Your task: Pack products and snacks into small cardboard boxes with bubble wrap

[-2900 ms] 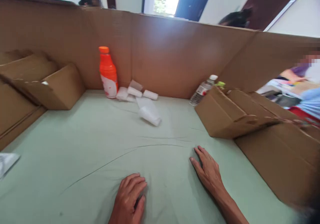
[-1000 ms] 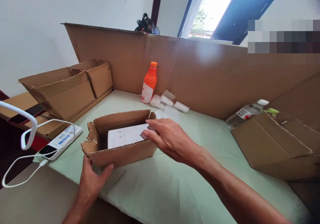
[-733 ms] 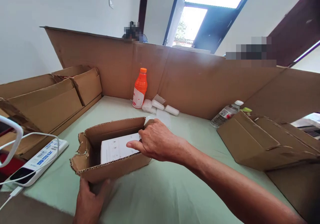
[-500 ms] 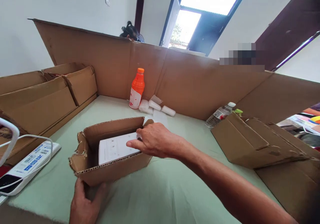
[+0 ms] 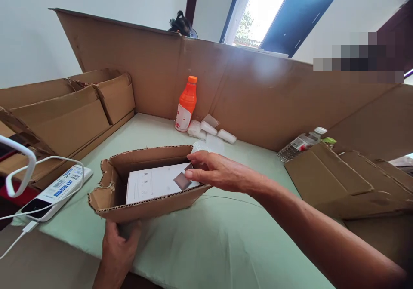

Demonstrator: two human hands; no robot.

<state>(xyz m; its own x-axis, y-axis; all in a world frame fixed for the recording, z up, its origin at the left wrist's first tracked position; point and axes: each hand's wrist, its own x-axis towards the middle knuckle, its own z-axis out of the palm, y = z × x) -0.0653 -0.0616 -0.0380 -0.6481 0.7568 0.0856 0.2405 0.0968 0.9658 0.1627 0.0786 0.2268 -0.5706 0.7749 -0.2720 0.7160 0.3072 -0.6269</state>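
A small open cardboard box point(image 5: 151, 207) with torn edges sits at the near edge of a green-covered table point(image 5: 226, 246). Inside lies a white printed sheet point(image 5: 151, 183) with a small grey square piece point(image 5: 181, 180) on top. My left hand point(image 5: 118, 248) grips the box's near wall from below. My right hand point(image 5: 219, 173) reaches over the box's right end, its fingertips touching the grey piece and the sheet.
A white power bank point(image 5: 54, 192) with a white cable lies at the left. An orange bottle point(image 5: 186, 104) and white rolls point(image 5: 209, 130) stand against the tall cardboard wall point(image 5: 258, 95). Folded cartons point(image 5: 342, 181) and a clear bottle point(image 5: 301, 143) sit right, more cartons point(image 5: 71, 112) left.
Both hands, once flat on the bare cloth, have taken hold of the small box. In the last half second my right fingers stretched out onto the grey piece on the sheet.
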